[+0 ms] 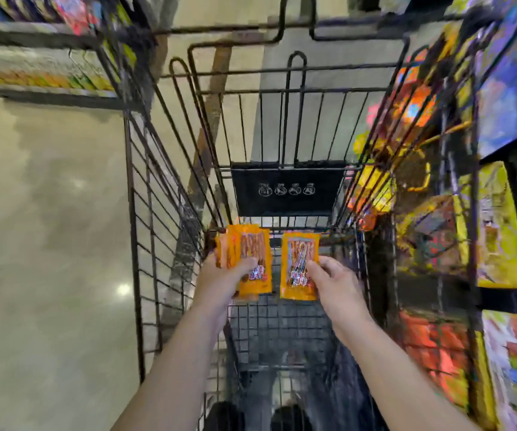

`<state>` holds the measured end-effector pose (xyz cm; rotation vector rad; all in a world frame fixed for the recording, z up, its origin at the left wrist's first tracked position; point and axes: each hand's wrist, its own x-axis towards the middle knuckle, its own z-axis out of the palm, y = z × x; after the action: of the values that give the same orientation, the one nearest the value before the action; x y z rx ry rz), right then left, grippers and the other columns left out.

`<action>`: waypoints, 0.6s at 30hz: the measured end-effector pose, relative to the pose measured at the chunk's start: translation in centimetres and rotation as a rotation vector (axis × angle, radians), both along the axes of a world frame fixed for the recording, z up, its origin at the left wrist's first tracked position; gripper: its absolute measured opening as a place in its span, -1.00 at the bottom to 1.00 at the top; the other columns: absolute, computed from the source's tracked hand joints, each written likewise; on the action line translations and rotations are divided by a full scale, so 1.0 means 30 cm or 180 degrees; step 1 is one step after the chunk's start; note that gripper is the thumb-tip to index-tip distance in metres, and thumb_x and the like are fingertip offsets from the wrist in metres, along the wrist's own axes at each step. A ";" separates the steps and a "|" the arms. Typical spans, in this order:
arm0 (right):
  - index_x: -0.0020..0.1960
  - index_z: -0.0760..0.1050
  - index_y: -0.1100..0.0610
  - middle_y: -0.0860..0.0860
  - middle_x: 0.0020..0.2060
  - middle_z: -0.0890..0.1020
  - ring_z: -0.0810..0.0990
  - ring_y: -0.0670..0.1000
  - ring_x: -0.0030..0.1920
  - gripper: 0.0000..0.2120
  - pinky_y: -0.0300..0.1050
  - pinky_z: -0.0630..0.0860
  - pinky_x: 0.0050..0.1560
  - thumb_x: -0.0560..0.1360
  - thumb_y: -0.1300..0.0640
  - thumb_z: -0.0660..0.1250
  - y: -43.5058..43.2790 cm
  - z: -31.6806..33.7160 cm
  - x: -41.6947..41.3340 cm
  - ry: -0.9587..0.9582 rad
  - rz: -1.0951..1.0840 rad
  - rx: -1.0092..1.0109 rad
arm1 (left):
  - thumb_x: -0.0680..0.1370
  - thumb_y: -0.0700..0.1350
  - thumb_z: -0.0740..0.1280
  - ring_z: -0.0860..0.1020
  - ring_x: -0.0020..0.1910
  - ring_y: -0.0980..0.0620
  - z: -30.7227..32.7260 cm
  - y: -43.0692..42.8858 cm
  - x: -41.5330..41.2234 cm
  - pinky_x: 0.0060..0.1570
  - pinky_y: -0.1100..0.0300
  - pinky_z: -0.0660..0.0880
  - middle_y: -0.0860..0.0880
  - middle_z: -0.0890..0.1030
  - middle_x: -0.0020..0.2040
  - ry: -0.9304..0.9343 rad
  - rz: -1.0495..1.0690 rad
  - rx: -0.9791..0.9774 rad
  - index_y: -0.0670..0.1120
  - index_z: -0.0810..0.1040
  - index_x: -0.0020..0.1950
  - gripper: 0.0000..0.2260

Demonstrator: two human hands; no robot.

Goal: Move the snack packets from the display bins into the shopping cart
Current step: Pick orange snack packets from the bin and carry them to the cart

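Both hands pinch glossy orange flat packets (252, 262) over wire cart (157, 188).

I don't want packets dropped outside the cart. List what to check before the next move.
1. Left hand grip on the stack of packets: ok, thumb across the front.
2. Right hand grip on the single packet: ok, pinched at its edge.
3. Both loads within the walls of the cart: ok.
4. Landing spot on the cart floor: cannot tell, as hands and packets hide part of it.
5. Count in the left stack: cannot tell, packets overlap.
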<state>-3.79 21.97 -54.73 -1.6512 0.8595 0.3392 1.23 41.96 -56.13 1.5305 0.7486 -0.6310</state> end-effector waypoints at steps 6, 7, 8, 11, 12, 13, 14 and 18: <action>-0.17 0.57 -0.16 -0.28 -0.12 0.64 0.59 -0.28 -0.06 -0.78 -0.24 0.48 -0.05 0.65 0.00 0.34 0.077 -0.323 0.132 0.0120 0.0183 0.0050 | 0.43 -0.07 0.65 0.73 -0.15 0.12 -0.282 -0.026 0.111 -0.28 0.27 0.60 0.07 0.75 -0.04 -0.0119 0.0227 0.0441 0.07 0.62 0.19 -0.61; -0.20 0.56 -0.17 -0.31 -0.16 0.61 0.57 -0.29 -0.09 -0.76 -0.26 0.47 -0.08 0.65 -0.01 0.35 0.090 -0.369 0.152 0.0141 0.0173 0.0036 | 0.43 -0.09 0.65 0.71 -0.17 0.19 -0.329 -0.027 0.125 -0.31 0.32 0.55 0.08 0.73 -0.07 -0.0198 0.0249 0.0514 0.05 0.62 0.15 -0.64; -0.21 0.55 -0.17 -0.33 -0.19 0.60 0.57 -0.29 -0.12 -0.75 -0.26 0.48 -0.10 0.64 -0.02 0.35 0.099 -0.414 0.170 0.0169 0.0194 0.0009 | 0.43 -0.12 0.65 0.67 -0.23 0.30 -0.372 -0.028 0.138 -0.36 0.39 0.50 0.11 0.71 -0.12 -0.0280 0.0264 0.0612 0.05 0.60 0.08 -0.67; -0.15 0.60 -0.12 -0.21 -0.26 0.71 0.68 -0.19 -0.19 -0.77 -0.18 0.55 -0.09 0.67 -0.02 0.31 0.120 -0.529 0.216 0.0244 0.0213 0.0125 | 0.43 -0.12 0.66 0.66 -0.24 0.27 -0.467 -0.024 0.171 -0.41 0.40 0.53 0.11 0.68 -0.12 -0.0238 0.0343 0.0680 0.12 0.53 0.00 -0.65; -0.12 0.61 -0.12 -0.26 -0.24 0.72 0.68 -0.23 -0.21 -0.78 -0.23 0.54 -0.16 0.68 -0.02 0.29 0.124 -0.556 0.228 0.0235 0.0244 0.0133 | 0.42 -0.09 0.66 0.68 -0.13 0.17 -0.490 -0.023 0.177 -0.27 0.28 0.63 0.09 0.69 -0.06 -0.0146 0.0314 0.0680 0.15 0.54 0.05 -0.62; -0.10 0.61 -0.13 -0.31 -0.23 0.70 0.67 -0.27 -0.22 -0.78 -0.28 0.52 -0.23 0.69 -0.03 0.28 0.128 -0.579 0.238 0.0206 0.0282 0.0111 | 0.41 -0.08 0.67 0.69 -0.05 0.10 -0.515 -0.021 0.181 -0.08 0.13 0.68 0.08 0.71 -0.01 -0.0094 0.0260 0.0700 0.15 0.54 0.10 -0.59; -0.08 0.62 -0.12 -0.31 -0.22 0.70 0.66 -0.27 -0.22 -0.78 -0.32 0.49 -0.27 0.69 -0.04 0.27 0.133 -0.598 0.247 0.0174 0.0301 0.0094 | 0.39 -0.08 0.68 0.69 0.00 0.06 -0.538 -0.018 0.181 0.09 0.00 0.67 0.07 0.71 0.02 -0.0090 0.0216 0.0735 0.14 0.54 0.12 -0.56; 0.02 0.66 -0.03 -0.11 -0.16 0.72 0.62 -0.11 -0.20 -0.81 -0.23 0.47 -0.22 0.68 -0.03 0.29 0.151 -0.642 0.254 0.0021 0.0393 -0.0063 | 0.33 -0.02 0.71 0.68 0.12 -0.03 -0.576 -0.015 0.160 0.30 -0.15 0.59 0.04 0.69 0.11 -0.0177 0.0008 0.1055 0.10 0.48 0.24 -0.41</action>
<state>3.83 26.49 -74.00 -1.7265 0.7695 0.4229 6.02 41.51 -73.42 1.8416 0.8427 -0.4757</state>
